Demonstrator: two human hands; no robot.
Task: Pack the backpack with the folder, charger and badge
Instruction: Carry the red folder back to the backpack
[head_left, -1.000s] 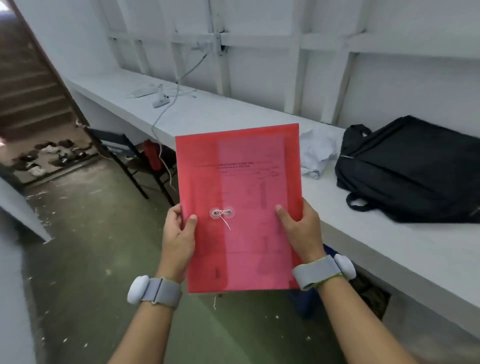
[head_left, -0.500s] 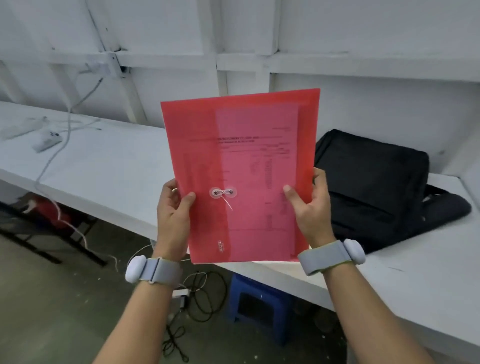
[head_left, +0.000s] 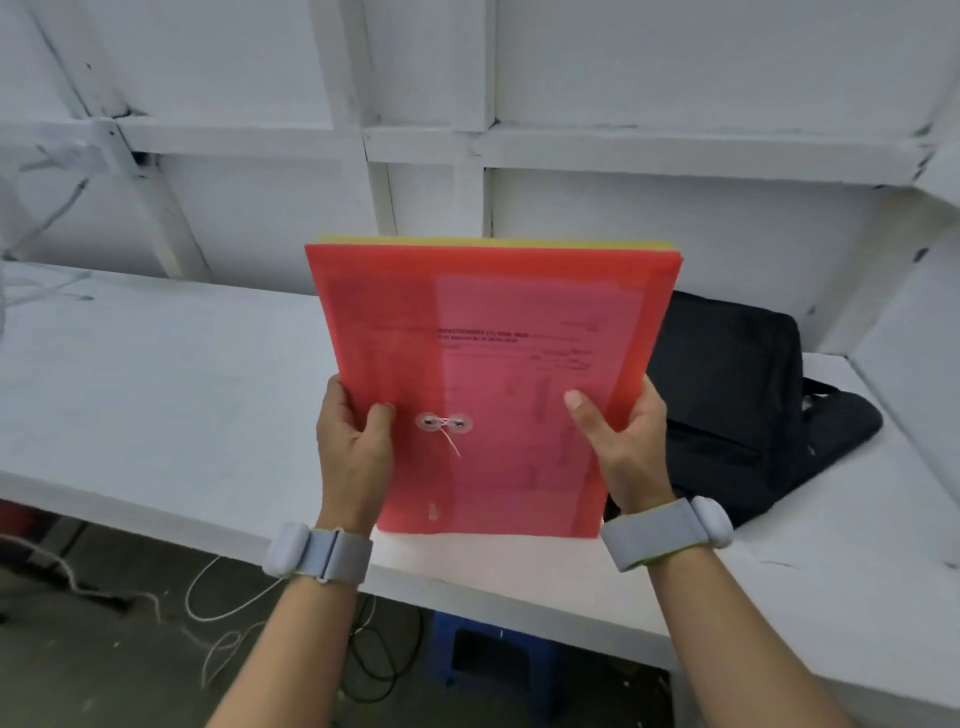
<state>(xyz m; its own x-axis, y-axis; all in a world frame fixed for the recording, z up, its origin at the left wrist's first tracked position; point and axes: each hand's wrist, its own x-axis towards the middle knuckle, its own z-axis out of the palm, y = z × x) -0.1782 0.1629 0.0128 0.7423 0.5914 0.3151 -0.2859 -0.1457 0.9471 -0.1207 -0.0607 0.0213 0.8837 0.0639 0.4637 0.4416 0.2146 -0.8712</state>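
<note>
Around: blue stool (head_left: 488, 660) under bench edge, black cable loops (head_left: 384, 660) just beside it, thin white cord (head_left: 223, 613) trailing left across dark floor (head_left: 104, 670); more white cable (head_left: 47, 213) far left by wall, blurry. In the way: red folder (head_left: 488, 374) held up mid-frame, covering left part of black backpack (head_left: 727, 405) behind it. Gripping folder w/ both hands at lower side edges: left hand (head_left: 353, 452) w/ thumb on front near string-and-button clasp (head_left: 444, 423), fingers behind the folder, out of sight; right hand (head_left: 631, 452) w/ thumb flat on front, fingers curled round right edge. Grey bands w/ white pods on wrists: left wristband (head_left: 319, 553), right wristband (head_left: 670, 527). Surface: long white bench (head_left: 156, 395), painted, running L to R into a corner at right, scuff marks near front right. Room: white wall w/ white framing battens (head_left: 426, 145), paint chipped at joints. Folder off the bench, top tilted away, lower edge above bench front. Containers: folder translucent, string looped between both clasp buttons, printed sheet (head_left: 535, 395) visible inside on right half, text unreadable; yellow edge (head_left: 467, 241) peeking along top behind the red. Backpack lying flat on bench in right corner, straps (head_left: 841, 426) sticking out to the right; can't tell if zip open, contents not visible.
</note>
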